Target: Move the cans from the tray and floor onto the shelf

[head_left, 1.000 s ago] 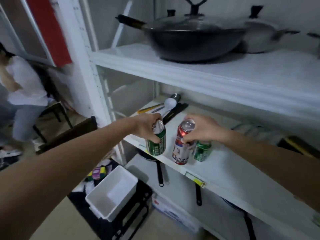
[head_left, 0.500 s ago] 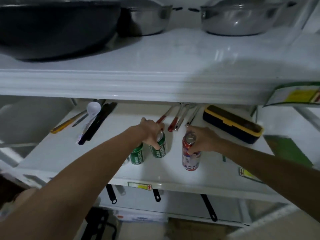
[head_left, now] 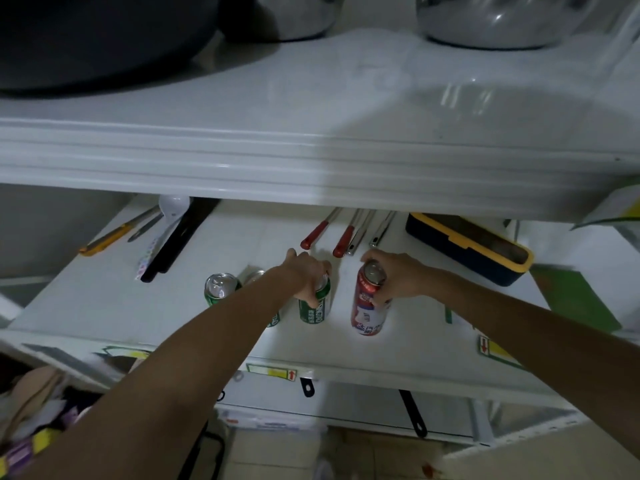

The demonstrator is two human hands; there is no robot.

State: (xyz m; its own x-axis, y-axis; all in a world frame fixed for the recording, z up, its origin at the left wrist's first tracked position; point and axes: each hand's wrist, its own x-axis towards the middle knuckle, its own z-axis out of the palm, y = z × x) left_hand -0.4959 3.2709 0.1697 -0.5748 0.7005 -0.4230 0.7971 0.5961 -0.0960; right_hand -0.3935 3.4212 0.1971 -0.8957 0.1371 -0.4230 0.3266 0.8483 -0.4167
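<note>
On the white middle shelf (head_left: 104, 306) stand several cans. My left hand (head_left: 306, 271) grips the top of a green can (head_left: 316, 306) that rests upright on the shelf. My right hand (head_left: 394, 277) holds the upper part of a taller red and white can (head_left: 367, 311), also upright on the shelf. Another green can (head_left: 220, 291) stands free to the left. A further green can (head_left: 273, 318) is mostly hidden behind my left forearm.
Red-handled utensils (head_left: 317, 233) lie just behind the cans. A white spoon (head_left: 169, 211), black tools and an orange-handled knife (head_left: 107, 239) lie at back left. A dark box with yellow rim (head_left: 471, 247) sits at right. Pots stand on the upper shelf (head_left: 311, 161). Pan handles (head_left: 412, 412) hang below.
The view has moved closer to the shelf. Both hands stay on their cans, which now stand on the shelf, and a free green can has come into view at left.
</note>
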